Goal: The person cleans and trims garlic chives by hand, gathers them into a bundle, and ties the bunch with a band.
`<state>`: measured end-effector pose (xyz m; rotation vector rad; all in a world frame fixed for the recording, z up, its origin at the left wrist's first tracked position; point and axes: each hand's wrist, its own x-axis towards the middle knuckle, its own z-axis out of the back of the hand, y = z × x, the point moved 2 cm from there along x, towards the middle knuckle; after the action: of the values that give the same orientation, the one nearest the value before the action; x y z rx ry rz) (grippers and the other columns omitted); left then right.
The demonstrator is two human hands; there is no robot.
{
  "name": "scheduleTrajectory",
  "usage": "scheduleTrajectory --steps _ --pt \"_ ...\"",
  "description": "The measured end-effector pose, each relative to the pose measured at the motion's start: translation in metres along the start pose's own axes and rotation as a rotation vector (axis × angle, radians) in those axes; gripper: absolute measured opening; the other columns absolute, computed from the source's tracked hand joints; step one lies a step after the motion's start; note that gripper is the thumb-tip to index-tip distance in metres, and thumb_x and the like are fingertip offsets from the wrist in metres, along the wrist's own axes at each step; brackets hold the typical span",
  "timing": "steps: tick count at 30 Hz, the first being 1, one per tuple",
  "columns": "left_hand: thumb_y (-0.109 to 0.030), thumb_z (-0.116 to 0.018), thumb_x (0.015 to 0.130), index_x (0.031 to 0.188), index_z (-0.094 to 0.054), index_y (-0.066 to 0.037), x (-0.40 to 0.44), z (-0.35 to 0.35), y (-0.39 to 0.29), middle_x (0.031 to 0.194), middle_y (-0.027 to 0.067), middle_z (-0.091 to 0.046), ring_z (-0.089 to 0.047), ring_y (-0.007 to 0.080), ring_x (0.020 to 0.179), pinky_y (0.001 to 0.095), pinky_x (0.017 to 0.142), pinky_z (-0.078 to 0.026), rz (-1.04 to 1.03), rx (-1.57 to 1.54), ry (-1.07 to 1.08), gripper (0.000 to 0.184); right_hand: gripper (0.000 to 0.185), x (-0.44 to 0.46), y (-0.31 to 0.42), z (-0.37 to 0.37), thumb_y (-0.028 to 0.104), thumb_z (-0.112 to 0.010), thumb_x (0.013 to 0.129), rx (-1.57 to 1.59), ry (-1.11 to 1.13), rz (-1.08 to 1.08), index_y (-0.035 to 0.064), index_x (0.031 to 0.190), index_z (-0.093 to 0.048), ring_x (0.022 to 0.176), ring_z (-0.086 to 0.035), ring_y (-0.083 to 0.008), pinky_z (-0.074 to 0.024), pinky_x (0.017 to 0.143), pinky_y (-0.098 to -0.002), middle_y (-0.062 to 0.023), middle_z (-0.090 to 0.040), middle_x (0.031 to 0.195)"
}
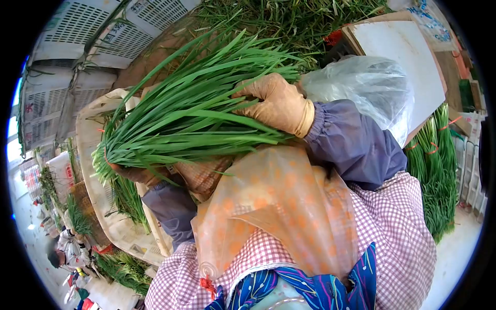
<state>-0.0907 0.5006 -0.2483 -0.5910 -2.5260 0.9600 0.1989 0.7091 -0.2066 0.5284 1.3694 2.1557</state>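
A large bundle of long green leafy stalks lies across my lap, its pale cut ends at the left and its leaf tips spread to the upper right. An orange-red band shows near the pale ends. My left hand, mostly hidden under the bundle, supports it near that band. My right hand, in a tan glove, rests on the leafy part at the right, its fingers curled over the leaves. Below the bundle is an orange-patterned plastic apron.
A cream crate with more stalks stands at the left, stacked perforated crates behind it. Clear plastic lies by a white board at the right. Banded bundles are at far right, loose leaves ahead, another person lower left.
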Motion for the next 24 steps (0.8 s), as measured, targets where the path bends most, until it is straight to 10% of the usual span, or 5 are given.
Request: scheduleTrajectory --steps 4,8,12,18,24 --pt "-0.042 -0.062 0.083 0.134 -0.04 -0.013 -0.047 -0.058 -0.017 0.137 0.0081 -0.042 -0.043 0.0273 0.123 0.0505 0.103 -0.036 0.046 0.145 0.01 0.062 0.026 0.02 -0.002 0.026 0.019 -0.066 0.07 -0.309 -0.112 0.315 0.0108 0.095 -0.065 0.078 -0.061 -0.0319 -0.0494 0.066 -0.0397 -0.0105 -0.064 0.083" --pt "-0.039 -0.071 0.076 0.128 -0.046 -0.007 -0.101 -0.064 -0.054 0.125 0.0091 -0.052 -0.047 0.0266 0.118 0.0407 0.098 -0.039 0.691 0.562 -0.237 0.066 0.024 0.04 -0.003 0.04 0.016 -0.068 0.07 -0.594 -0.234 0.424 0.0124 0.093 -0.062 0.069 -0.058 -0.0304 -0.0475 0.059 -0.04 -0.0079 -0.058 0.075" --pt "-0.013 -0.073 0.074 0.125 -0.049 0.001 -0.091 -0.119 -0.141 0.123 0.0167 -0.054 -0.05 0.0231 0.115 0.0366 0.097 -0.038 1.39 0.952 0.634 0.058 0.018 0.059 -0.007 0.032 0.014 -0.062 0.07 -0.84 -0.2 0.475 0.016 0.088 -0.06 0.068 -0.059 -0.0261 -0.0467 0.062 -0.038 -0.0049 -0.058 0.073" --pt "-0.02 -0.077 0.07 0.132 -0.039 0.004 0.002 -0.199 -0.066 0.123 0.0216 -0.052 -0.049 0.0319 0.116 0.0381 0.102 -0.034 -0.079 1.682 1.077 0.077 0.019 0.055 0.011 0.035 0.015 -0.062 0.067 -0.893 -0.226 0.67 0.0145 0.085 -0.061 0.067 -0.059 -0.0226 -0.0459 0.069 -0.0356 -0.0025 -0.056 0.07" --pt "-0.011 -0.071 0.065 0.136 -0.03 0.005 0.032 -0.18 0.036 0.123 0.0237 -0.051 -0.051 0.0325 0.114 0.0344 0.1 -0.037 0.295 1.233 0.857 0.083 0.017 0.026 0.031 0.056 0.009 -0.067 0.065 -0.951 -0.345 0.79 0.0087 0.081 -0.063 0.056 -0.053 -0.0203 -0.0466 0.06 -0.0338 -0.0014 -0.051 0.061"
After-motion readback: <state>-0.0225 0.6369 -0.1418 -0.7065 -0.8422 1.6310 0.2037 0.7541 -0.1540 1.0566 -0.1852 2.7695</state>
